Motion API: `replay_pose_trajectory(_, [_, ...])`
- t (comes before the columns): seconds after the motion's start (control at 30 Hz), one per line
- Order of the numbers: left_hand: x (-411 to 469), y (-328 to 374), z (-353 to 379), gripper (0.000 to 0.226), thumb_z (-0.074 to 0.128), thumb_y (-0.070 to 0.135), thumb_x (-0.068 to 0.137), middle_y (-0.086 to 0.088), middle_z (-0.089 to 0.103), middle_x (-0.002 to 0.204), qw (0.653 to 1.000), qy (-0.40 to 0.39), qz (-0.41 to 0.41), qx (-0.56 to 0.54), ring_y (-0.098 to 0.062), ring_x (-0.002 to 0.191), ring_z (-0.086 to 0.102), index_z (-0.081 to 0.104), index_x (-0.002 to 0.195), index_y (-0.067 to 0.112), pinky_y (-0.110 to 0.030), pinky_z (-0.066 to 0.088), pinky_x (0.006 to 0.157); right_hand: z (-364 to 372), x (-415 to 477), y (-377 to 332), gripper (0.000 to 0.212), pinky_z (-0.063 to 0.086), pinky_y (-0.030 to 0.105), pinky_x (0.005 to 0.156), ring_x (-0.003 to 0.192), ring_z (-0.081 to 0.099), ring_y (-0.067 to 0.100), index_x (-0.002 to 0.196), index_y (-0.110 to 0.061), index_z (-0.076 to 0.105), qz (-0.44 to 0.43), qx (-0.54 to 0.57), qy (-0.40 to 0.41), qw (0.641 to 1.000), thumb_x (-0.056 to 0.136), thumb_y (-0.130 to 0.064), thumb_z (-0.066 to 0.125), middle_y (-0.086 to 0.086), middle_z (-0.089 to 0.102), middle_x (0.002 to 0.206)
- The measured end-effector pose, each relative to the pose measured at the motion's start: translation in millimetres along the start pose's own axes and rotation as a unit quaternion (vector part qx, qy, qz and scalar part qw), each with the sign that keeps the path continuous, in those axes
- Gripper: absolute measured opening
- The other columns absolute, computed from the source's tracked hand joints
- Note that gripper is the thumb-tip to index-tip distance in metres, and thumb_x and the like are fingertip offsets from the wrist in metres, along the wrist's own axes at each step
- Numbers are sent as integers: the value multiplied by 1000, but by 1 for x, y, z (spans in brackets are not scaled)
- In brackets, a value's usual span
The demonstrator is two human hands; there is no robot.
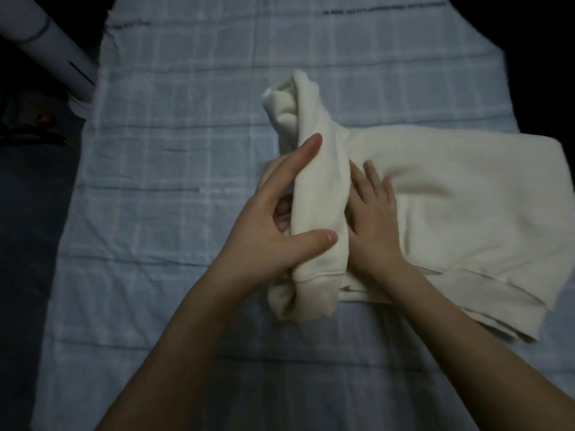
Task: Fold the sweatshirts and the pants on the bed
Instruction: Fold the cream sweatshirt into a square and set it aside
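Observation:
A cream sweatshirt lies on the bed, its body spread flat to the right. Its left part is rolled into a thick upright bundle running from near to far. My left hand grips that bundle from the left, thumb across its front and index finger stretched along it. My right hand presses flat, fingers apart, on the flat cloth right beside the roll. No pants are visible.
The bed carries a pale blue checked sheet, with bare sheet to the left and in front of the garment. A white cylinder-shaped object stands off the bed at the upper left. The surroundings are dark.

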State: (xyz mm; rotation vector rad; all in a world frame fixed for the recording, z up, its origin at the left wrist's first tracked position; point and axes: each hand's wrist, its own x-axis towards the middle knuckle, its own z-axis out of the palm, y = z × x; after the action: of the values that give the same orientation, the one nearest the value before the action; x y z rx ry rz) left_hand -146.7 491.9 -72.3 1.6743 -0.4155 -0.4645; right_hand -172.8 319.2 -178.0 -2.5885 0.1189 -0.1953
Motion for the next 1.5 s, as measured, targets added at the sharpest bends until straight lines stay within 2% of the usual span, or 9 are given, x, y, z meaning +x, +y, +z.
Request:
replay_pose_trajectory(0.13, [15, 23, 57, 90, 78, 6, 73, 12, 42, 140, 998, -22, 25, 45, -5, 126, 51, 38, 149, 33, -18, 49, 93, -72, -38, 58, 54, 19, 47, 121, 148, 25, 29, 147, -14, 45, -9, 16, 92, 996, 93, -19, 46, 8, 35, 157])
replay_pose_trajectory(0.37, [55, 39, 183, 94, 82, 5, 69, 11, 40, 135, 987, -83, 51, 125, -15, 94, 55, 39, 149, 30, -12, 47, 79, -139, -98, 177, 49, 10, 34, 124, 150, 19, 22, 151, -11, 33, 209, 144, 87, 963, 103, -20, 28, 6, 25, 161])
replay_pose_trajectory(0.47, [74, 25, 229, 93, 80, 14, 67, 14, 40, 133, 982, -108, 43, 151, -7, 83, 53, 39, 148, 33, -13, 44, 76, -134, -100, 182, 40, 17, 33, 124, 145, 27, 2, 147, -29, 34, 282, 404, 71, 867, 109, -19, 25, -14, 31, 155])
replay_pose_trajectory(0.6, [88, -4, 275, 94, 79, 11, 63, 9, 41, 133, 969, -154, 30, 188, -1, 84, 53, 41, 148, 24, -13, 45, 72, -133, -102, 188, 48, 25, 23, 119, 141, 32, -5, 149, -30, 33, 274, 530, 79, 799, 102, -36, 27, -15, 35, 155])
replay_pose_trajectory(0.9, [94, -20, 291, 95, 75, 24, 59, 7, 43, 133, 959, -159, 32, 232, 1, 102, 53, 42, 148, 20, -6, 41, 75, -142, -104, 196, 44, 28, 12, 112, 139, 31, -9, 147, -36, 29, 251, 549, 65, 794, 107, -20, 37, -19, 33, 153])
replay_pose_trajectory(1.2, [76, 3, 293, 87, 76, 10, 79, 10, 29, 151, 952, -217, -38, 212, -5, 90, 58, 32, 151, 31, -11, 46, 78, -146, -109, 201, 61, 35, 32, 117, 141, 38, 4, 154, -23, 29, 265, 527, 59, 805, 100, 1, 45, -7, 36, 157])
replay_pose_trajectory(1.3, [61, 33, 282, 55, 62, 5, 89, 4, 50, 139, 953, -142, 30, 266, -11, 102, 63, 52, 140, 22, -15, 48, 87, -146, -111, 204, 62, 34, 41, 118, 142, 37, 8, 155, -23, 30, 262, 518, 56, 812, 100, -1, 48, -6, 36, 158])
replay_pose_trajectory(1.4, [59, 55, 242, 33, 52, 9, 93, -7, 61, 129, 853, 39, 257, 453, -24, 113, 57, 64, 123, 9, -23, 38, 102, -147, -111, 206, 62, 34, 39, 118, 142, 37, 6, 155, -23, 30, 271, 509, 52, 816, 100, -3, 51, -7, 36, 158])
replay_pose_trajectory(1.5, [84, 45, 209, 42, 41, 24, 101, -11, 45, 149, 802, 126, 211, 544, -35, 136, 40, 50, 141, 13, -53, 28, 114, -150, -111, 207, 63, 36, 31, 116, 138, 41, 2, 154, -22, 31, 277, 496, 43, 822, 99, -1, 53, -8, 39, 155])
